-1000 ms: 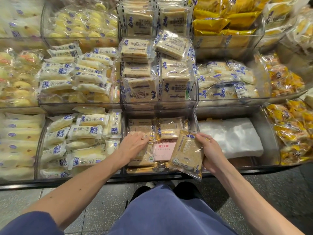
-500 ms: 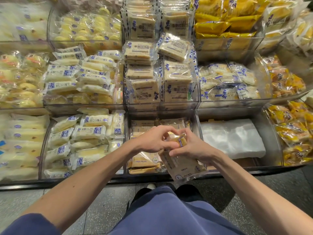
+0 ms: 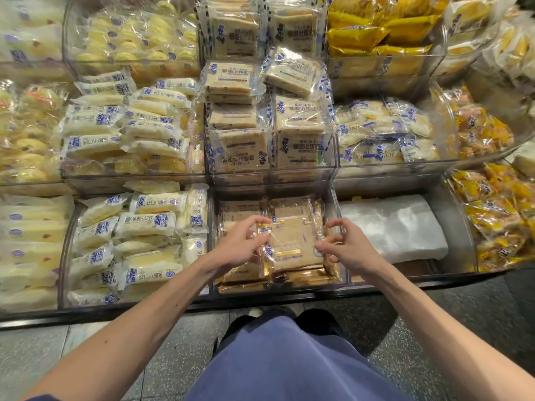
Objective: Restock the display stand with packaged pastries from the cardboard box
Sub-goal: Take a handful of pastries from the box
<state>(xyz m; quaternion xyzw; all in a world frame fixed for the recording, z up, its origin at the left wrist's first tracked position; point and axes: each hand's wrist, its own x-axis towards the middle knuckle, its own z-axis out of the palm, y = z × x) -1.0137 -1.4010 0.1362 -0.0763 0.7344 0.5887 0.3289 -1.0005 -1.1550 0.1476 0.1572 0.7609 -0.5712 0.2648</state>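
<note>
Currently, the head view shows the display stand [image 3: 275, 183] with clear bins set in tiers. The gold-edged pastry packet [image 3: 292, 244] lies flat on the stack of like packets [image 3: 289, 280] in the near centre bin, between both hands. The left hand [image 3: 240, 244] is at the packet's left edge, with its fingers curled over the far-left corner and gripping it. The right hand [image 3: 348, 247] is at the right edge. Its curled fingertips [image 3: 320, 248] meet the wrapper, but whether they pinch it cannot be told. Folded white plastic [image 3: 390, 227] fills the bin just right. White-wrapped rolls [image 3: 139, 241] fill the bin just left.
</note>
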